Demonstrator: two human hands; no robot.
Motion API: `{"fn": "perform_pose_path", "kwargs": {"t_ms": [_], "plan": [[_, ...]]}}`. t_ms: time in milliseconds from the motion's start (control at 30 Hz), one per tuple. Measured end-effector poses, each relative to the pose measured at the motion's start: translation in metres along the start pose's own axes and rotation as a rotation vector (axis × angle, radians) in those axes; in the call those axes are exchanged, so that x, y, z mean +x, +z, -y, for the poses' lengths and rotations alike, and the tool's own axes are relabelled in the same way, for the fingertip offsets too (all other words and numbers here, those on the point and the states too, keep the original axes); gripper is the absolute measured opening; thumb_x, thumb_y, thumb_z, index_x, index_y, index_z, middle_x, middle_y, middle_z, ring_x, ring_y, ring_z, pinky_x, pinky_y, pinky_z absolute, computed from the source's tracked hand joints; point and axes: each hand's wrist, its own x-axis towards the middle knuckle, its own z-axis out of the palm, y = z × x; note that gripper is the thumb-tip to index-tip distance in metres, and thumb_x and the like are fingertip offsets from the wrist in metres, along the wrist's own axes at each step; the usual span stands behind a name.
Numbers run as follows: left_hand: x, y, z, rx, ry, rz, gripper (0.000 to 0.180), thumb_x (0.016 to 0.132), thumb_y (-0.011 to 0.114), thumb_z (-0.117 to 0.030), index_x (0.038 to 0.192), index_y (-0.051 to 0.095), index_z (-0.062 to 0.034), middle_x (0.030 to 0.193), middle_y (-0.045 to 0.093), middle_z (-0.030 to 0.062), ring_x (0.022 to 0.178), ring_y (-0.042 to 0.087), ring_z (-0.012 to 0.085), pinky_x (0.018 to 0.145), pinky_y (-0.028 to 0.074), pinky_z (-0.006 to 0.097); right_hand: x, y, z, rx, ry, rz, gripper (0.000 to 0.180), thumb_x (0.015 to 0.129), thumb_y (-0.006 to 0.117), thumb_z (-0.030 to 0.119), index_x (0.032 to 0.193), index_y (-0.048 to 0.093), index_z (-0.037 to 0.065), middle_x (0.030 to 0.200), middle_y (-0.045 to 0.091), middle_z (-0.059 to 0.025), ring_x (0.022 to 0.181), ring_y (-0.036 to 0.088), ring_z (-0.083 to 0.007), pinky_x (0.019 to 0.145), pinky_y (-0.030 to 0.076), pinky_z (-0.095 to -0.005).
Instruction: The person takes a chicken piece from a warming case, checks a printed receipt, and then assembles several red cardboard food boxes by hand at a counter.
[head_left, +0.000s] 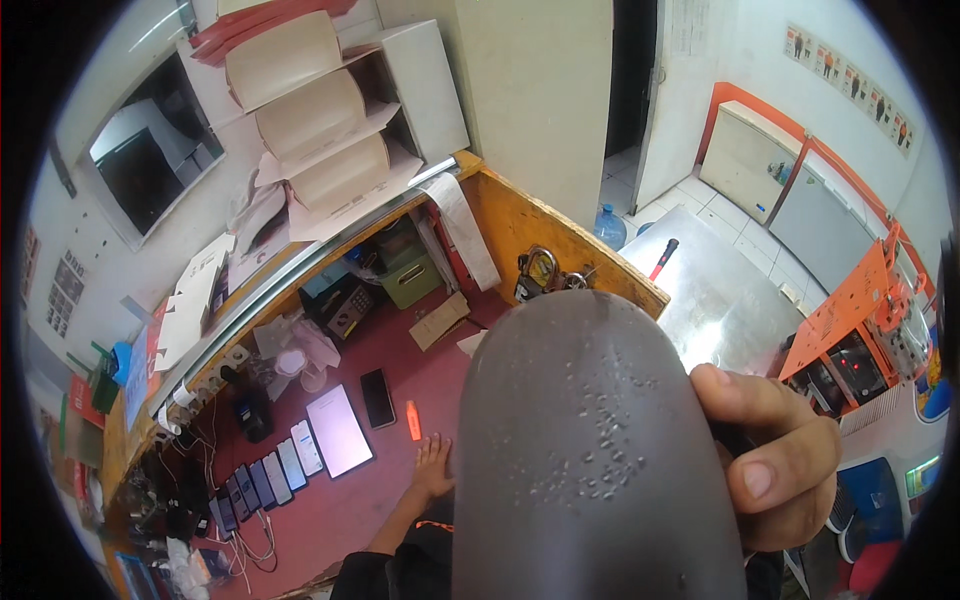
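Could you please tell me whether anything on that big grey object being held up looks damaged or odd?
Yes. The grey rounded object, gripped at its right edge by the right hand, has a patch of small raised bumps, like blisters or droplets, on an otherwise smooth surface. The left hand rests on the red desk.

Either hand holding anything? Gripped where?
Right hand grips the large grey rounded object by its right edge. Left hand lies flat on the red desk, holding nothing.

A red-topped bench (400, 470) is shown; a white tablet (338, 430) lies at centre, a row of phones (265, 480) at eight o'clock, a black phone (377, 397) at two o'clock.
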Motion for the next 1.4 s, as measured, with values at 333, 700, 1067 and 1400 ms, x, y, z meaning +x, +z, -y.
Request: {"fn": "perform_pose_path", "kwargs": {"t_ms": [333, 700, 1067, 1400], "plan": [[0.004, 0.003, -0.003, 0.018, 0.039, -0.046, 0.099, 0.067, 0.069, -0.039, 0.147, 0.015, -0.0160, 0.153, 0.007, 0.0162, 0.141, 0.003, 0.0354, 0.113, 0.008, 0.050, -0.009, 0.000, 0.000, 0.260, 0.022, -0.034, 0.015, 0.084, 0.045, -0.015, 0.099, 0.045, -0.012, 0.138, 0.034, -0.0279, 0.122, 0.049, -0.0292, 0.098, 0.045, -0.0242], [-0.001, -0.005, -0.011, -0.044, 0.072, -0.056, 0.100, 0.066, 0.067, -0.047, 0.146, 0.017, -0.0122, 0.153, 0.006, 0.0179, 0.141, 0.001, 0.0354, 0.113, 0.007, 0.049, 0.011, 0.011, 0.029, 0.365, 0.141, -0.185, 0.045, 0.083, 0.042, -0.015, 0.128, 0.038, -0.012, 0.135, 0.042, -0.0230, 0.119, 0.050, -0.0316, 0.101, 0.042, -0.0309], [-0.022, -0.002, 0.007, 0.001, 0.010, -0.074, 0.101, 0.068, 0.066, -0.049, 0.146, 0.014, -0.0128, 0.152, 0.006, 0.0187, 0.141, 0.001, 0.0370, 0.112, 0.008, 0.051, 0.059, 0.031, 0.016, 0.464, -0.201, -0.014, 0.017, 0.085, 0.047, -0.008, 0.100, 0.054, -0.006, 0.139, 0.037, -0.0241, 0.122, 0.046, -0.0370, 0.103, 0.038, -0.0514], [-0.008, 0.005, 0.001, -0.032, 0.039, -0.048, 0.099, 0.068, 0.067, -0.050, 0.147, 0.016, -0.0156, 0.152, 0.007, 0.0190, 0.140, 0.005, 0.0396, 0.110, 0.011, 0.055, 0.087, 0.030, 0.018, 0.106, -0.370, -0.059, 0.012, 0.090, 0.050, 0.002, 0.092, 0.043, -0.008, 0.121, 0.048, -0.0303, 0.112, 0.055, -0.0383, 0.090, 0.053, -0.0412]]}}
